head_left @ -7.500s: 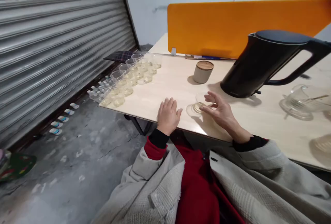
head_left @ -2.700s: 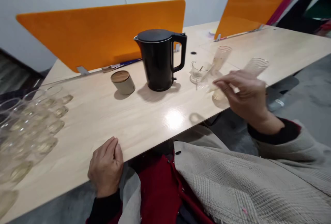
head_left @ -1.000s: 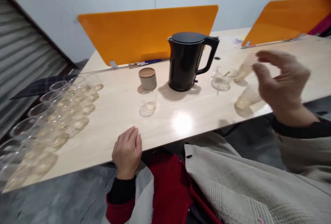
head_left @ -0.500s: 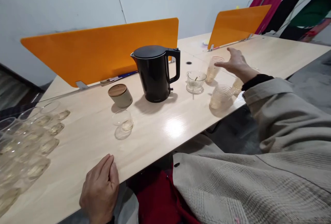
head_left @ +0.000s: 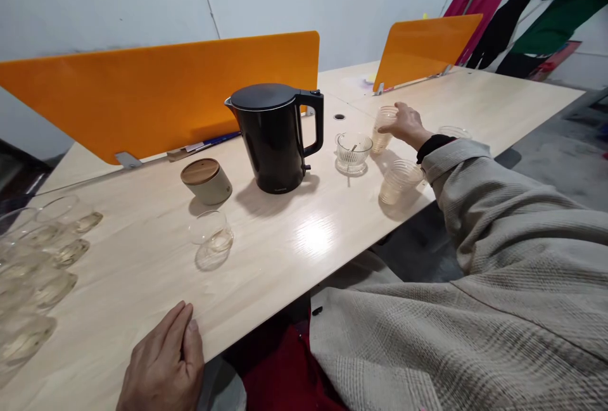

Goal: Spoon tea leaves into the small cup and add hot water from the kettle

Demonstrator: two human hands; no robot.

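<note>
My right hand (head_left: 406, 126) reaches far across the pale wooden table (head_left: 294, 240) and wraps around a tall ribbed glass (head_left: 381, 131) that stands upright on it. Just left of that glass sits a ribbed glass bowl (head_left: 352, 151) with a spoon in it. A shorter ribbed cup (head_left: 398, 182) stands under my right sleeve, near the table edge. My left hand (head_left: 164, 366) lies flat on the near table edge and holds nothing. A small clear cup (head_left: 211, 238) with a little pale liquid is the nearest thing to it.
A black electric kettle (head_left: 273, 139) stands mid-table, with a beige canister with a wooden lid (head_left: 206, 180) to its left. Several glasses (head_left: 40, 259) with pale liquid crowd the left end. Two orange dividers (head_left: 161, 91) line the back. Clothes (head_left: 546, 12) hang at the far right.
My right hand has come down from above the ribbed glasses and closed on the tall one. My left hand has stayed on the table edge. My view has shifted slightly to the right.
</note>
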